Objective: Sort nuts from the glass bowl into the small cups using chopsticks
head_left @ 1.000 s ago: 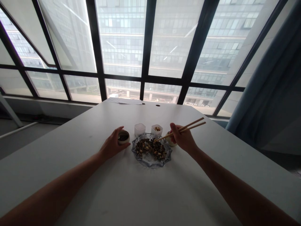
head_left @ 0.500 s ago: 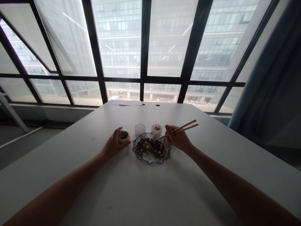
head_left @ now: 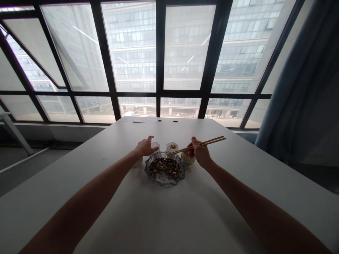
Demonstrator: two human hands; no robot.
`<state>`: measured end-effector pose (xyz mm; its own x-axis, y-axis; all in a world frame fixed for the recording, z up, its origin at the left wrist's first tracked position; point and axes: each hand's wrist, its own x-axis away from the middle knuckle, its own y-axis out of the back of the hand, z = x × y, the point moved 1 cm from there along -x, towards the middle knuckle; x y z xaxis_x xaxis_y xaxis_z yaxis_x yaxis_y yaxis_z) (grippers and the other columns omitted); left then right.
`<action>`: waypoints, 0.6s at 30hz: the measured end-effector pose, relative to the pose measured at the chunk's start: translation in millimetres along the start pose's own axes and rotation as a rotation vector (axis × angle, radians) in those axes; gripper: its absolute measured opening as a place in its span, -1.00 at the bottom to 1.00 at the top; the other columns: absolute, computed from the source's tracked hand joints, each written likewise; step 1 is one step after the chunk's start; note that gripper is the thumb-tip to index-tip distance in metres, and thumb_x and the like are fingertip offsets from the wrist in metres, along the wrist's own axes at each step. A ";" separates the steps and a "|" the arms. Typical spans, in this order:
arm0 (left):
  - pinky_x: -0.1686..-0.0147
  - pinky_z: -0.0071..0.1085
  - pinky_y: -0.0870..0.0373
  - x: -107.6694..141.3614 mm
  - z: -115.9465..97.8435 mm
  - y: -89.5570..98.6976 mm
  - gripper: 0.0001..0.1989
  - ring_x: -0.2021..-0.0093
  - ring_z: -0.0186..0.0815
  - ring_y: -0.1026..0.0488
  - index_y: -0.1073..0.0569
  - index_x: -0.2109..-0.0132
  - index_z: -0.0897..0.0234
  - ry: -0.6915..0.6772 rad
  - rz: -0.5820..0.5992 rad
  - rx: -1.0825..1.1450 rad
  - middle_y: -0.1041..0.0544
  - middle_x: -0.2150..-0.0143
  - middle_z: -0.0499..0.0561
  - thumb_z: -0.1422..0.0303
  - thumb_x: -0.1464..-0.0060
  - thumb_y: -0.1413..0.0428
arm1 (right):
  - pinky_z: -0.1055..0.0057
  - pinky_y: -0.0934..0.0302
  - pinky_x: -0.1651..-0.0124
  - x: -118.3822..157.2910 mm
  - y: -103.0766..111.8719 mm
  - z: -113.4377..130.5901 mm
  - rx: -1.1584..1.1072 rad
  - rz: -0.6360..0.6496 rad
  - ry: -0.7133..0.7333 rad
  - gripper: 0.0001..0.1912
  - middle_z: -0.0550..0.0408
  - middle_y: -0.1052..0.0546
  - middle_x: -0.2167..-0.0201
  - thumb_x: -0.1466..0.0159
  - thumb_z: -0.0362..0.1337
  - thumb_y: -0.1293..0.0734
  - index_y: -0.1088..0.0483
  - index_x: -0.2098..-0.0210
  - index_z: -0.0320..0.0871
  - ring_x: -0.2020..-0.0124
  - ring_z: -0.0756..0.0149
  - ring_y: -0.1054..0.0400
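My right hand (head_left: 200, 152) grips a pair of wooden chopsticks (head_left: 213, 140), their tips near the front of a small clear container (head_left: 168, 148) that has some nuts in it. Whether the tips pinch anything is too small to tell. Beside a second small container (head_left: 156, 145), my left hand (head_left: 144, 147) has thumb and fingers spread; contact with it is unclear. A scalloped glass dish (head_left: 164, 183) holds dark seeds (head_left: 173, 169) and paler nuts. One round cup (head_left: 138, 162) is partly hidden under my left wrist, and another cup (head_left: 188, 159) stands behind my right hand.
Everything stands on a white table (head_left: 169, 218). Papers (head_left: 139, 119) lie at its far edge, near two dark round holes. Beyond are large windows, with a blue curtain (head_left: 286, 88) on the right and a white metal frame (head_left: 17, 135) on the left.
My left hand has let go of the left cup and moved right and away to the left container. The chopstick tips have risen from the seeds toward the right container.
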<state>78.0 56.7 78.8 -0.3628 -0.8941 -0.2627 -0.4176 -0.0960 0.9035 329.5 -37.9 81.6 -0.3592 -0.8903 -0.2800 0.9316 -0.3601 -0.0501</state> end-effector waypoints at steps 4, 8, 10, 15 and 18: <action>-0.05 -0.12 -0.44 -9.1 0.3 -4.0 -0.27 -0.09 0.04 -0.53 -0.24 -0.27 0.31 -0.048 0.006 0.049 -0.57 -0.09 0.30 0.18 0.00 -0.25 | 0.45 -0.09 0.76 3.3 -1.1 8.6 -0.021 -0.008 0.093 -0.38 0.13 -0.35 0.84 -0.13 0.32 -0.30 -0.34 0.63 -0.12 0.83 0.40 -0.16; -0.04 -0.15 -0.46 -7.5 4.1 -3.0 -0.22 -0.08 0.01 -0.54 -0.24 -0.27 0.30 -0.239 -0.055 0.033 -0.58 -0.06 0.26 0.26 0.10 -0.29 | 0.44 -0.11 0.75 -0.9 5.1 9.4 -0.018 -0.052 0.137 -0.36 0.12 -0.35 0.83 -0.14 0.35 -0.27 -0.33 0.63 -0.10 0.82 0.40 -0.17; -0.05 -0.14 -0.46 -7.3 6.6 -2.9 -0.24 -0.10 0.02 -0.53 -0.25 -0.27 0.31 -0.270 -0.050 0.018 -0.57 -0.08 0.28 0.27 0.07 -0.26 | 0.45 -0.11 0.75 -5.2 10.2 7.4 -0.021 -0.084 0.148 -0.36 0.12 -0.35 0.83 -0.14 0.35 -0.27 -0.32 0.63 -0.11 0.82 0.41 -0.17; -0.06 -0.14 -0.45 -16.1 11.0 -1.7 -0.33 -0.08 0.03 -0.54 -0.29 -0.23 0.31 -0.129 -0.002 0.006 -0.57 -0.08 0.30 0.22 0.00 -0.22 | 0.46 -0.12 0.74 -13.5 19.7 4.2 0.005 -0.138 0.148 -0.36 0.11 -0.36 0.83 -0.18 0.33 -0.25 -0.33 0.62 -0.12 0.83 0.42 -0.18; -0.04 -0.16 -0.45 -25.1 4.3 -3.7 -0.33 -0.08 0.02 -0.55 -0.29 -0.23 0.32 -0.032 0.067 0.008 -0.55 -0.12 0.34 0.12 -0.04 -0.20 | 0.47 -0.11 0.74 -15.0 22.3 4.2 0.006 -0.161 0.153 -0.36 0.11 -0.36 0.83 -0.18 0.33 -0.24 -0.33 0.62 -0.12 0.82 0.41 -0.19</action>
<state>85.1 81.4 80.6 -0.4162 -0.8841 -0.2125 -0.3981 -0.0329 0.9168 355.4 -33.8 88.7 -0.4902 -0.7685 -0.4113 0.8623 -0.4965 -0.1001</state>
